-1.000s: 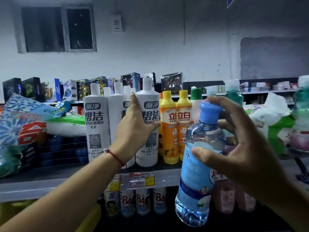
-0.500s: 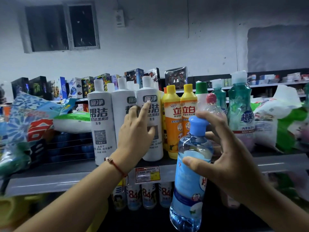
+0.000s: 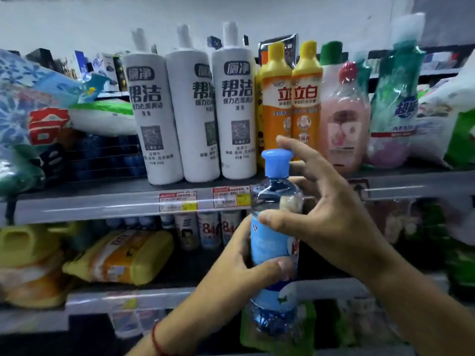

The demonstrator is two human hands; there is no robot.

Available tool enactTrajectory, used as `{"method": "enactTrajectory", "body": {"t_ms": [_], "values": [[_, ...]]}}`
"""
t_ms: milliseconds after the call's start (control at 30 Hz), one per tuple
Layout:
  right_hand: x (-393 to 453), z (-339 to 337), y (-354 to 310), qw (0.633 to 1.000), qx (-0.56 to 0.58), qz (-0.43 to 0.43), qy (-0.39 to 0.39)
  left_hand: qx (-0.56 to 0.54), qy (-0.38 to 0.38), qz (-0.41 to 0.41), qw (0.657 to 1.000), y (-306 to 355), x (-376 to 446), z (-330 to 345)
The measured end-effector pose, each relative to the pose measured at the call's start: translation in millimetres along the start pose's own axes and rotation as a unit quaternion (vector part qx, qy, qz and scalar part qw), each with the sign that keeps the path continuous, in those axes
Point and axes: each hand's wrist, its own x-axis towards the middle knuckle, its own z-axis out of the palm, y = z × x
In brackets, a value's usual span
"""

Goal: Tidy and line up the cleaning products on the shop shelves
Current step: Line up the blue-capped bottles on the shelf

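A clear blue bottle [image 3: 272, 242] with a blue cap is held upright in front of the shelves by both hands. My right hand [image 3: 323, 217] grips its upper body, thumb on the front and index finger raised over the cap. My left hand [image 3: 241, 265] grips its lower label from the left. On the upper shelf [image 3: 102, 201] stand three white toilet-cleaner bottles [image 3: 190, 111] in a row, then two yellow-capped orange bottles [image 3: 290, 98], a pink bottle [image 3: 344, 124] and a green bottle [image 3: 395, 98].
Detergent bags [image 3: 30, 119] are piled at the left of the upper shelf, white and green bags [image 3: 447, 119] at its right. The lower shelf holds yellow jugs [image 3: 120, 258] and small white bottles [image 3: 210, 232]. Price tags [image 3: 203, 199] hang on the shelf edge.
My left hand left the white bottles and came down to grip the blue bottle's lower part. The view moved closer and tilted down; the white bottles now stand in an even row.
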Motion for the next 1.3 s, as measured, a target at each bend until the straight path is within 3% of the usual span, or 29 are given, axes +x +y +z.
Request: {"method": "enactTrajectory", "body": {"t_ms": [100, 200, 267, 367, 467, 600, 767, 900, 1000, 1133, 1300], "values": [[-28, 29, 19, 0.995, 0.047, 0.084, -0.016, -0.016, 0.113, -0.041, 0.993, -37, -20, 17], [-70, 59, 46, 0.968, 0.134, 0.212, -0.007, -0.086, 0.156, -0.121, 0.976, -74, -45, 24], [-111, 79, 67, 0.931, 0.194, 0.309, -0.014, -0.168, 0.184, -0.179, 0.952, -92, -62, 26], [-178, 110, 83, 0.843, 0.277, 0.451, -0.097, -0.241, 0.248, -0.251, 0.904, -116, -85, 22], [-222, 130, 90, 0.793, 0.299, 0.506, -0.163, -0.306, 0.280, -0.293, 0.861, -134, -104, 19], [-241, 144, 94, 0.806, 0.208, 0.519, -0.191, -0.351, 0.358, -0.312, 0.807, -154, -127, 16], [-245, 160, 85, 0.820, 0.057, 0.514, -0.246, -0.435, 0.430, -0.344, 0.713, -175, -153, 1], [-243, 176, 77, 0.815, 0.013, 0.500, -0.292, -0.463, 0.435, -0.354, 0.686, -186, -179, -10], [-243, 186, 70, 0.815, 0.001, 0.494, -0.304, -0.477, 0.424, -0.354, 0.684, -187, -194, -20], [-244, 206, 63, 0.811, 0.017, 0.490, -0.318, -0.465, 0.400, -0.346, 0.710, -187, -217, -39], [-242, 249, 52, 0.789, 0.096, 0.498, -0.347, -0.339, 0.329, -0.327, 0.818, -167, -256, -77]]}}
